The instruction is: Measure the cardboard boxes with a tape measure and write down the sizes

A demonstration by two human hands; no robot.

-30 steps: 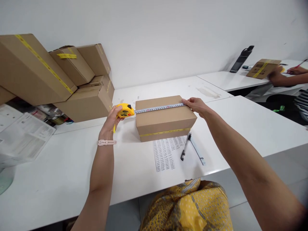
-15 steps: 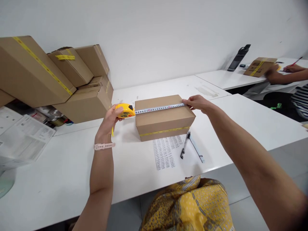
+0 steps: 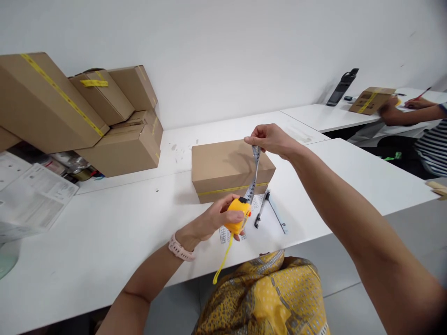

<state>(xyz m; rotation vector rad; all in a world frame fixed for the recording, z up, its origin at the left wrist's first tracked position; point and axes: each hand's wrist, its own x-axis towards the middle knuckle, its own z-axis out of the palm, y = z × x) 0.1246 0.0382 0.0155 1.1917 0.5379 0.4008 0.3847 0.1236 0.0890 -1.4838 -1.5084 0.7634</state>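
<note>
My left hand (image 3: 223,215) is wrapped around the yellow case of a tape measure (image 3: 237,217), in front of a brown cardboard box (image 3: 223,160). A yellow wrist strap dangles from the case. The metal blade (image 3: 256,174) runs up from it, twisting, to my right hand (image 3: 268,138), which pinches the blade's end above the box's right part. The closed box lies on the white table, with a strip of yellow tape along its front side. Before it lies a sheet printed with small figures (image 3: 223,236), partly covered by my left hand. A black-and-clear pen (image 3: 261,209) rests on the papers.
Several taped cardboard boxes (image 3: 118,149) are stacked at the left, beside clear plastic packaging (image 3: 38,200). A dark bottle (image 3: 342,87) stands at the back right. Farther right, another person's hand (image 3: 417,103) holds a red pen near a small box (image 3: 372,100).
My left hand has swung the tape case from the box's left end to the front. My right hand has lifted the blade's end off the box top and moved slightly left.
</note>
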